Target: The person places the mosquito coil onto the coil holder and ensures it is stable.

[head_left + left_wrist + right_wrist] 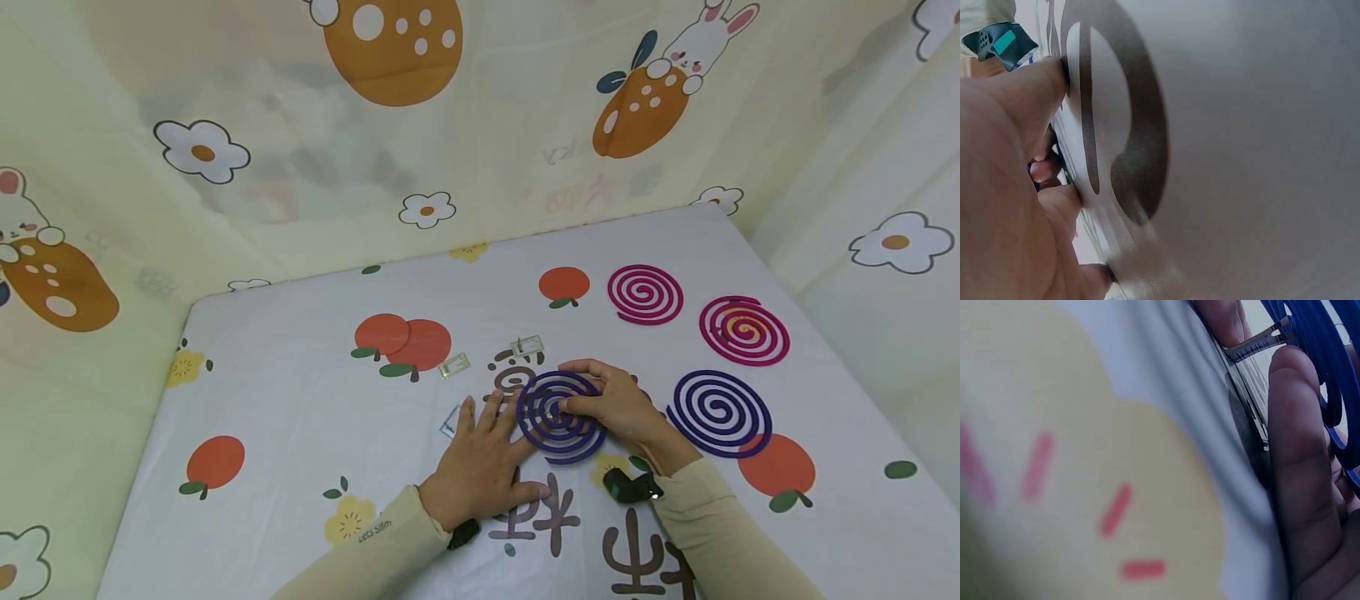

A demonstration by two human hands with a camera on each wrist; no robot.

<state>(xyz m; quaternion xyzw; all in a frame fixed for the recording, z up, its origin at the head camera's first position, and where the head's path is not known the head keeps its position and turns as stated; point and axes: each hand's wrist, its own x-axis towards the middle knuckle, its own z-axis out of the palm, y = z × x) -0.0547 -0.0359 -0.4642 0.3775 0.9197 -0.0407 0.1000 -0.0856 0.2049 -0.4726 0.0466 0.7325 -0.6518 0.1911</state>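
Observation:
A dark blue spiral coil (561,457) is held by my right hand (626,412), thumb near its centre and fingers at its upper right edge. In the right wrist view the blue coil (1335,375) stands beside the thumb, and a small metal piece with slots (1257,347) reaches from the fingers to the coil's centre. My left hand (480,471) lies on the table with fingers spread, its fingertips at the coil's left side. The left wrist view shows the left hand (1016,156) against the cloth.
Another dark blue coil (718,408) lies right of my right hand. Two magenta coils (647,292) (745,333) lie farther back at the right. Small metal pieces (527,346) (453,365) lie beyond my left hand, and a small blue-edged piece (450,422) is beside its fingers.

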